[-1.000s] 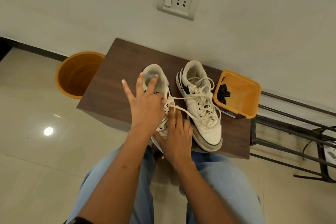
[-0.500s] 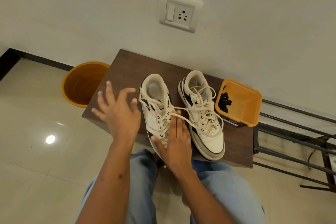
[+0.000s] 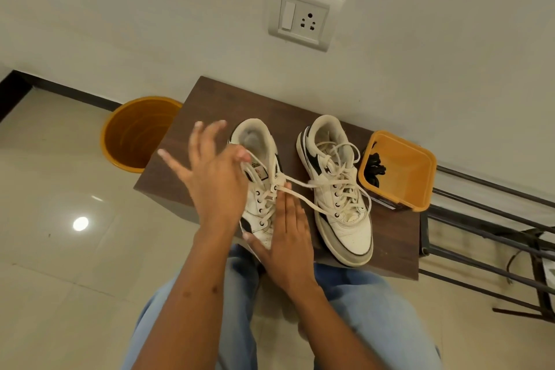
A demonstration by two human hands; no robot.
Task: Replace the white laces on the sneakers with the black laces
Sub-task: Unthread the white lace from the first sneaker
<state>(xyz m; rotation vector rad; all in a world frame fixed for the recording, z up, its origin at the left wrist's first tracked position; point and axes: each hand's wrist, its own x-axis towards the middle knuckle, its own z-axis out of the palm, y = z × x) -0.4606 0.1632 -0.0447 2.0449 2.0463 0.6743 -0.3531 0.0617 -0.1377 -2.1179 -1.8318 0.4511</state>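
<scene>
Pinning the toe of the left sneaker (image 3: 260,189) to the worktop (image 3: 390,237) with flat, straight fingers, the right hand (image 3: 286,245) steadied it while the left hand (image 3: 216,180) pinched the white lace (image 3: 300,183) near the top eyelets, other fingers splayed. Beyond that grip, black laces (image 3: 374,166) lay in an orange tub (image 3: 420,177); the pinch itself was partly hidden by the hand.

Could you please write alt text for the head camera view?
A person's left hand pinches a white lace on the left sneaker while the right hand lies flat on its toe; the right sneaker, still laced white, sits beside an orange tub holding black laces on a wooden table.
</scene>
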